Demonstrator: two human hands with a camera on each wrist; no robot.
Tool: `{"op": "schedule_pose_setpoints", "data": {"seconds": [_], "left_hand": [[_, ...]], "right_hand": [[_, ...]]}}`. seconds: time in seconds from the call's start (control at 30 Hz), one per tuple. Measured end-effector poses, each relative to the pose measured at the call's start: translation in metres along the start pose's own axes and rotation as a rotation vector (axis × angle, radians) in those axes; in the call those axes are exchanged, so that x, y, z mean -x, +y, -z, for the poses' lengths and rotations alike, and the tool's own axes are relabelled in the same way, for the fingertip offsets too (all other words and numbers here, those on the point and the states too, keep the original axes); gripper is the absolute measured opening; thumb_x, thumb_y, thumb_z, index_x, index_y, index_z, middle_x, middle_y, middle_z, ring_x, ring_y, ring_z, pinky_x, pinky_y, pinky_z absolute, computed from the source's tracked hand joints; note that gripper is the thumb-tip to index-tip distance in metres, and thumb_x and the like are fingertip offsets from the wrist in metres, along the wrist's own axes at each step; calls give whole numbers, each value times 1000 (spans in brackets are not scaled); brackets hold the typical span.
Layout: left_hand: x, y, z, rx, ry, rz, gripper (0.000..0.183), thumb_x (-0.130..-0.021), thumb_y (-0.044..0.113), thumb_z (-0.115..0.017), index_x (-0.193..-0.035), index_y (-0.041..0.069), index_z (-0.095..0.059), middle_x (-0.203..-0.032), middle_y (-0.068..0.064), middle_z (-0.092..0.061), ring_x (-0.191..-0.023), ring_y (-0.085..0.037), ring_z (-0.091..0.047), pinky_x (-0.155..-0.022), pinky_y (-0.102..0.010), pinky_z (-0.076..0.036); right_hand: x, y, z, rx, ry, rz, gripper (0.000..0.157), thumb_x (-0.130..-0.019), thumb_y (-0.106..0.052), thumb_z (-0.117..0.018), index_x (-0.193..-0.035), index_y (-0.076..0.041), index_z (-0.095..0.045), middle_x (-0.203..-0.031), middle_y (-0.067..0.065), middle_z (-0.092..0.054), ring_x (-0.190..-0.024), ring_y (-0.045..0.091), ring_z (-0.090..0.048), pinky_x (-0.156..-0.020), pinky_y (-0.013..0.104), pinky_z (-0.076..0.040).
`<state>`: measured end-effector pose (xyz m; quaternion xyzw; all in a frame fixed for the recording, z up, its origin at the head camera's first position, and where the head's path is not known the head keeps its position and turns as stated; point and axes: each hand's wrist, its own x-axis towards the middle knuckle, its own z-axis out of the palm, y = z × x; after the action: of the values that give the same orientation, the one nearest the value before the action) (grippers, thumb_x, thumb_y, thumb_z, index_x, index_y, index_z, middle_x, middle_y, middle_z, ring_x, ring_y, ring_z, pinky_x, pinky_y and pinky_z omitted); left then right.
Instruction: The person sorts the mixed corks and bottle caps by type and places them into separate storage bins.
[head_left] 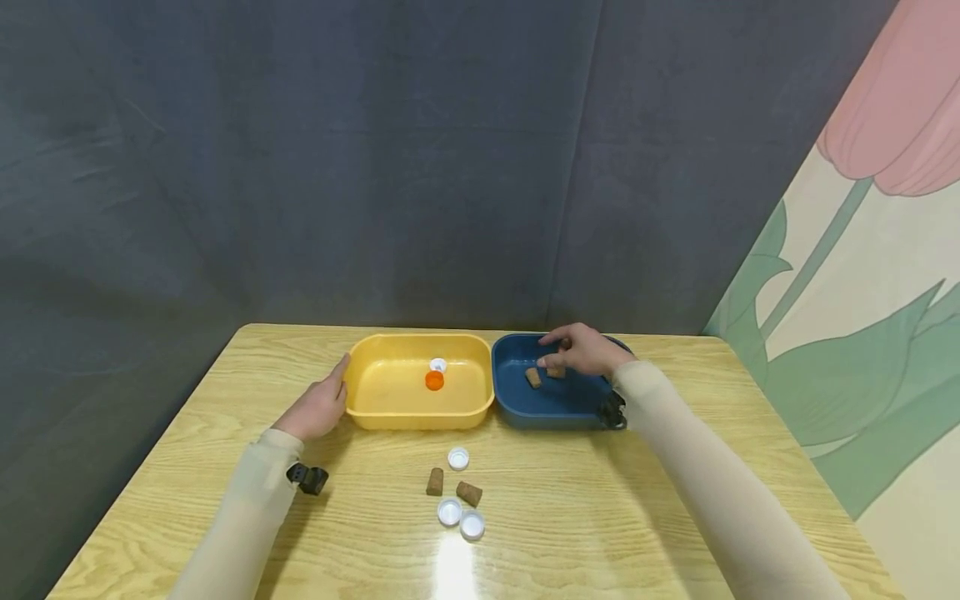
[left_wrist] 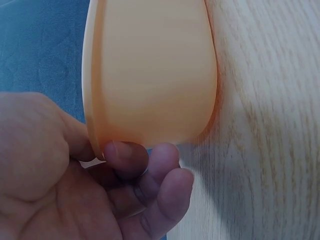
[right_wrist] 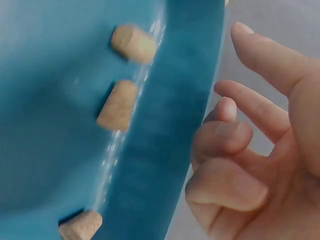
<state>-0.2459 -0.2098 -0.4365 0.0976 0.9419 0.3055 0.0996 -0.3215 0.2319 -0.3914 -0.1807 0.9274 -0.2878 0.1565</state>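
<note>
At the yellow tub's (head_left: 420, 421) left end, my left hand (head_left: 318, 408) pinches the rim between thumb and fingers. A white bottle cap (head_left: 438, 365) and an orange cap (head_left: 434, 381) lie inside that tub. Over the blue tub (head_left: 551, 421) is my right hand (head_left: 585, 352), thumb and index finger spread apart and the other fingers loosely bent, nothing held. Three corks rest on the blue tub's floor in the right wrist view: an upper cork (right_wrist: 134, 44), a middle cork (right_wrist: 118, 105) and a lower cork (right_wrist: 81, 226). My right hand partly covers them in the head view.
In front of the tubs, on the wooden table (head_left: 600, 517), lie two corks (head_left: 469, 493) and three white caps (head_left: 458, 457). Both tubs stand side by side near the back edge. A dark curtain (head_left: 375, 167) hangs behind, and a flower-painted wall (head_left: 862, 333) is at right.
</note>
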Motion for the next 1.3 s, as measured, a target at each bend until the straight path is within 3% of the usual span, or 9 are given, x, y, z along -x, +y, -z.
{"op": "schedule_pose_setpoints", "data": {"seconds": [0.1,0.4,0.5,0.6,0.67,0.83,0.97,1.07,1.3], "left_hand": [[-1,-1,1,-7,2,-7,57,-108,10,-25,-157,-6,-2,-74,-10,-53,-50,-14,-46,-56,-31,-44],[-4,0,3,-26,11,-46,57,-108,10,-25,-157,-8,-2,-106,-32,-58,-50,-13,-38,-64,-34,-43],[-3,2,5,-34,15,-50,56,-108,9,-25,-156,-10,-3,-138,-39,-46,-55,-16,-40,-72,-38,-45],[-3,3,5,-33,13,-34,56,-108,9,-25,-156,-9,-4,-152,-37,-29,-62,-19,-42,-83,-43,-44],[-3,2,5,-23,3,-21,56,-108,10,-24,-157,-8,-3,-153,-36,-27,-63,-21,-43,-84,-44,-44],[-2,0,2,-7,2,-11,56,-108,11,-25,-157,-8,-4,-150,-38,-34,-60,-20,-44,-73,-38,-45],[0,-2,1,6,-3,1,57,-108,11,-25,-158,-6,-3,-109,-31,-60,-51,-15,-41,-60,-33,-43],[0,-3,1,5,-6,-3,57,-108,10,-25,-158,-6,-2,-80,-14,-53,-47,-12,-40,-58,-32,-43],[-2,-1,3,31,-21,6,57,-109,12,-24,-158,-5,0,-78,-14,-54,-47,-13,-41,-56,-32,-43]], "right_hand": [[11,-8,-6,-35,9,58,54,-94,-32,-71,-139,-4,-59,-79,10,-58,-64,18,-44,-60,33,-39],[53,-41,-31,-84,19,221,53,-90,-40,-74,-135,-13,-63,-81,1,-54,-62,14,-44,-56,27,-37],[65,-54,-41,-101,-5,267,49,-90,-38,-75,-132,-14,-66,-81,0,-53,-62,14,-44,-58,26,-38],[73,-60,-58,-118,-31,298,46,-89,-36,-76,-129,-14,-68,-83,-3,-55,-64,12,-46,-60,25,-40],[76,-62,-71,-127,-58,311,46,-89,-34,-77,-128,-14,-68,-84,-1,-56,-65,10,-47,-61,24,-41],[77,-60,-106,-152,-115,351,47,-87,-32,-80,-126,-10,-69,-89,7,-61,-65,5,-48,-60,23,-45],[78,-62,-126,-196,-125,360,41,-86,-31,-81,-121,-13,-73,-92,10,-63,-66,3,-48,-62,22,-46],[80,-64,-137,-226,-136,350,38,-84,-32,-82,-118,-17,-75,-92,9,-63,-68,5,-49,-63,21,-46],[81,-67,-153,-228,-149,343,36,-81,-31,-85,-114,-21,-77,-90,2,-60,-75,21,-52,-65,20,-44]]}}
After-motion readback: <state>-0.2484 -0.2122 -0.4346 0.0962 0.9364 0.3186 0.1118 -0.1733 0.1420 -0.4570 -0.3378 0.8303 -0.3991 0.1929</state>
